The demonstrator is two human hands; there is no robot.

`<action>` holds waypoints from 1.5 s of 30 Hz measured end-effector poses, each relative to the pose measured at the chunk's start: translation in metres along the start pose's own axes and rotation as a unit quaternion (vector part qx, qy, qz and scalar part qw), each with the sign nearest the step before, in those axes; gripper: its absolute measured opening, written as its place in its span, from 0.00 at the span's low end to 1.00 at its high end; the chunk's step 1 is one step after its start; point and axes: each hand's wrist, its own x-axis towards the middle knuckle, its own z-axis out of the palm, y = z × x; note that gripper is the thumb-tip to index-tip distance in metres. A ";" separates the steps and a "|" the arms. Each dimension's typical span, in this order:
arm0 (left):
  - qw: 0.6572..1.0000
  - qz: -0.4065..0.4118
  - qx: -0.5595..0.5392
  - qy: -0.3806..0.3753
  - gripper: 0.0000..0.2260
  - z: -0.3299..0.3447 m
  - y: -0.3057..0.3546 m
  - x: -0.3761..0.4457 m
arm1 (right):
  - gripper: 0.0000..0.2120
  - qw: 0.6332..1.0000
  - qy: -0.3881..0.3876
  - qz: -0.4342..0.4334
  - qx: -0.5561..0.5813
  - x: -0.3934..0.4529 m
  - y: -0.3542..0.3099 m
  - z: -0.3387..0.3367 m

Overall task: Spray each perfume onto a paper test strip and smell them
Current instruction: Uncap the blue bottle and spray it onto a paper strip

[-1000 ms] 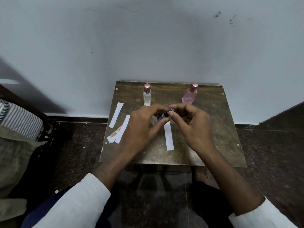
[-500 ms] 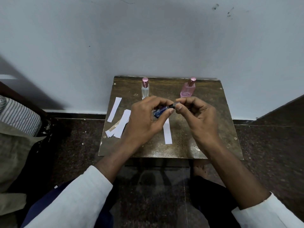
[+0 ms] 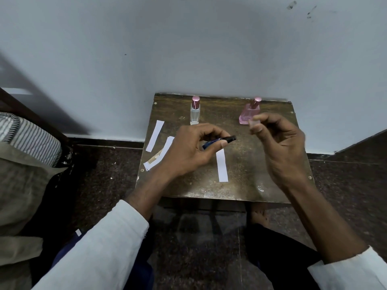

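My left hand (image 3: 188,149) grips a small blue perfume vial (image 3: 209,144), held nearly level above the small brown table (image 3: 251,181), its black nozzle bare and pointing right. My right hand (image 3: 280,149) is raised to the right of it, fingertips pinched on a small clear cap (image 3: 254,123). A white paper strip (image 3: 222,166) lies on the table just below the vial. More strips (image 3: 155,136) lie at the table's left side, one of them (image 3: 167,147) partly under my left hand. A clear bottle (image 3: 195,114) and a pink bottle (image 3: 246,117), both pink-capped, stand at the back.
The table stands against a pale wall (image 3: 188,49). Striped and beige cloth (image 3: 27,139) is piled at the left. Dark stone floor (image 3: 345,185) surrounds the table, and a bare foot (image 3: 258,216) shows under its front edge.
My hands have parted: the right hand pulled the cap off the blue vial and moved up and right with it. The left hand still holds the vial, its nozzle now bare.
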 end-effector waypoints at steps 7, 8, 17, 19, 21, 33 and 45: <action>0.997 -0.060 -0.046 0.033 0.06 -0.004 -0.002 -0.005 | 0.08 0.981 0.023 0.077 -0.175 0.000 0.015 -0.018; 0.995 -0.069 -0.044 0.048 0.06 -0.003 -0.003 -0.004 | 0.06 0.975 0.031 0.088 -0.202 0.000 0.020 -0.019; 0.986 -0.126 -0.027 0.108 0.06 0.009 -0.005 0.002 | 0.06 0.889 -0.005 -0.003 -0.458 0.000 0.047 -0.022; 0.986 -0.127 -0.026 0.105 0.05 0.012 -0.004 0.002 | 0.06 0.878 -0.003 -0.010 -0.478 0.003 0.049 -0.024; 0.987 -0.125 -0.022 0.101 0.05 0.014 -0.003 0.002 | 0.06 0.878 -0.008 -0.003 -0.479 0.004 0.048 -0.026; 0.983 -0.158 -0.072 0.067 0.04 0.027 -0.005 0.006 | 0.08 0.901 0.011 -0.012 -0.434 0.002 0.043 -0.028; 0.962 -0.201 -0.177 0.046 0.07 0.029 -0.001 0.009 | 0.13 0.964 -0.101 0.225 0.097 -0.014 0.027 0.010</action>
